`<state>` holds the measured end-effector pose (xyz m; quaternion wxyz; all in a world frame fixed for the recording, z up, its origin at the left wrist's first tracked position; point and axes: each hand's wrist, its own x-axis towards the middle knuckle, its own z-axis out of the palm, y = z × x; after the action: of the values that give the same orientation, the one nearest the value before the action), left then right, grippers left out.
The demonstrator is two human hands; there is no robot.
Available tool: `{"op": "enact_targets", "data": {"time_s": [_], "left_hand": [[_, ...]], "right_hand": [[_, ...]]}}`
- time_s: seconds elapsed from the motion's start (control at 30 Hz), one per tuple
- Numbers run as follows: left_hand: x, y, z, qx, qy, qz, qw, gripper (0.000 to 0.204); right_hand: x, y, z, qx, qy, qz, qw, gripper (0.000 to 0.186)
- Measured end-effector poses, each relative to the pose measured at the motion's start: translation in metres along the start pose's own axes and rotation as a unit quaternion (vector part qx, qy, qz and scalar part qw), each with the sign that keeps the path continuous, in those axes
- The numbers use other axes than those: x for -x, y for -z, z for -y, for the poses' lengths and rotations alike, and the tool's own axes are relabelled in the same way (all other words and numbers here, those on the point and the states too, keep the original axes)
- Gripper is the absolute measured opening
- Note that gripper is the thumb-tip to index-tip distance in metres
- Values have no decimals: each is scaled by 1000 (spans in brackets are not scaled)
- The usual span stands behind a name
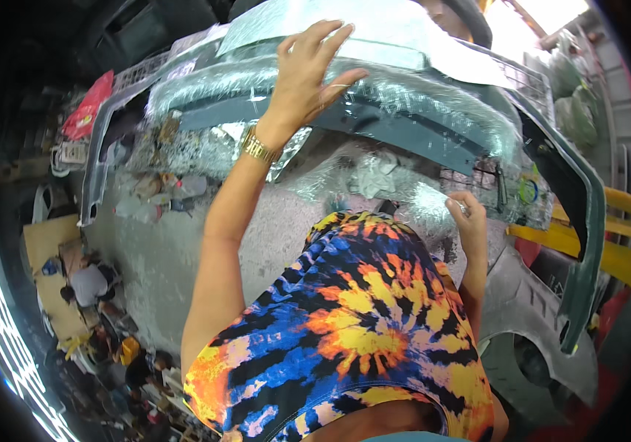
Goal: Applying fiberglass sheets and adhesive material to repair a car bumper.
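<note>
a: since the long grey-green plastic car bumper (374,118) is raised up in front of the person, curving from upper left down the right side, both hands are on it. left hand (308,74) lies flat on the upper face, fingers spread, grip released. reads as a steadying palm, not a grasp.

b: and the right hand (469,221)?

a: lower down, at the near edge of the clear stretch-film wrapping (411,199) that covers the bumper. fingers look curled at the film, maybe pinching it. can't tell for sure whether that grip is clenched on the film or only touching.

b: why the split?

a: my read: the wide flat palm spreads load on a big floppy part, and the low hand works the film edge where it hangs loose.

b: anything else?

a: gold metal wrist bracelet (258,147) on the left wrist, clear of the film. tie-dye top in orange, yellow and blue (352,324) fills the lower middle. concrete floor (161,250) below, with flattened brown cardboard sheets (46,272) and clutter at left. red plastic bag (88,107) near the bumper's left end. yellow metal rails (618,243) at right.
</note>
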<state>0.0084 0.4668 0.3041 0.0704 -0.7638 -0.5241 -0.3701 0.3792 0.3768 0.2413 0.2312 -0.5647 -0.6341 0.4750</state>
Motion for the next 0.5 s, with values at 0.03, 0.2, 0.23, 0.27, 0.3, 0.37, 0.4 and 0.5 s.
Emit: {"op": "enact_targets", "data": {"time_s": [0.03, 0.2, 0.23, 0.27, 0.3, 0.37, 0.4, 0.5], "left_hand": [[19, 21, 3, 43, 38, -35, 998, 49], [146, 71, -13, 33, 263, -111, 958, 22], [175, 68, -17, 5, 300, -124, 946, 20], [196, 65, -31, 10, 326, -81, 942, 20], [214, 63, -45, 17, 350, -39, 936, 20], [235, 41, -72, -9, 244, 57, 968, 25], [237, 29, -83, 8, 228, 123, 966, 28], [235, -13, -91, 40, 197, 193, 960, 39]], "right_hand": [[-1, -3, -4, 17, -29, -12, 999, 18], [-15, -29, -21, 3, -13, 25, 1000, 18], [-15, -31, -22, -18, -7, 32, 999, 18], [-19, -30, -15, -7, -14, 68, 998, 20], [-21, -35, -14, -3, -19, 68, 998, 20], [-32, -49, -13, 7, 7, 118, 993, 21], [-36, -55, -19, 17, 32, 126, 991, 22], [-53, -80, -61, 16, 73, 165, 984, 23]]}}
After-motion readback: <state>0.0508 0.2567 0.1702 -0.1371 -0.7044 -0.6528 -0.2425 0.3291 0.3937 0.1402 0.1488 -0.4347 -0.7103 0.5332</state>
